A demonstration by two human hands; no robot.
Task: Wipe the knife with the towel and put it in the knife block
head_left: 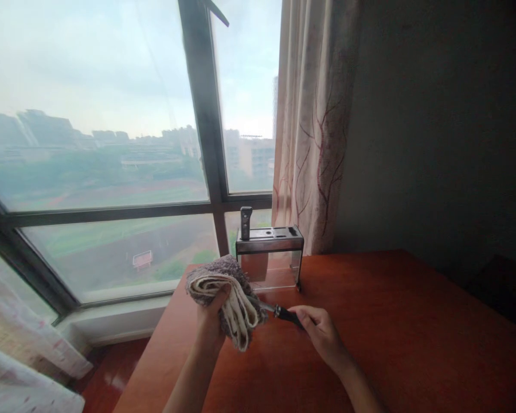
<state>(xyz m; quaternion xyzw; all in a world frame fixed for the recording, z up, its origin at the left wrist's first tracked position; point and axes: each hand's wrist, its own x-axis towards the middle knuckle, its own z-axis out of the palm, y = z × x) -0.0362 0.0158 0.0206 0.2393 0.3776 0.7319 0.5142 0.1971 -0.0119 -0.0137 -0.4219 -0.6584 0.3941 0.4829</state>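
While I'm only riding along on the head camera, the big window (pixel 98 166) is what fills most of my feed: hazy daylight, buildings and green ground way below. Next comes a dark wall (pixel 421 126) on the right, then a pale curtain (pixel 312 132) with branch prints hanging between them. Below that is the reddish-brown table (pixel 382 321), smooth and a bit glossy, running close to the window.

At its far side sits a metal-topped stand (pixel 273 234) with clear panels. One dark handle (pixel 246 222) sticks up from it, I guess so it's easy to grab.

Over the table, in front of the stand, is the folded cloth (pixel 230 265), grey and fuzzy outside, white inside. My left hand (pixel 212 312) has it bunched, thumb pressed on the layers, probably to keep the folds snug; can't tell what the fingers behind it are doing.

Smallest thing: a black-handled utensil (pixel 289 316), its metal end disappearing into the cloth. My right hand (pixel 320 330) pinches the handle between thumb and forefinger, which I'd say keeps the fingers off the metal.
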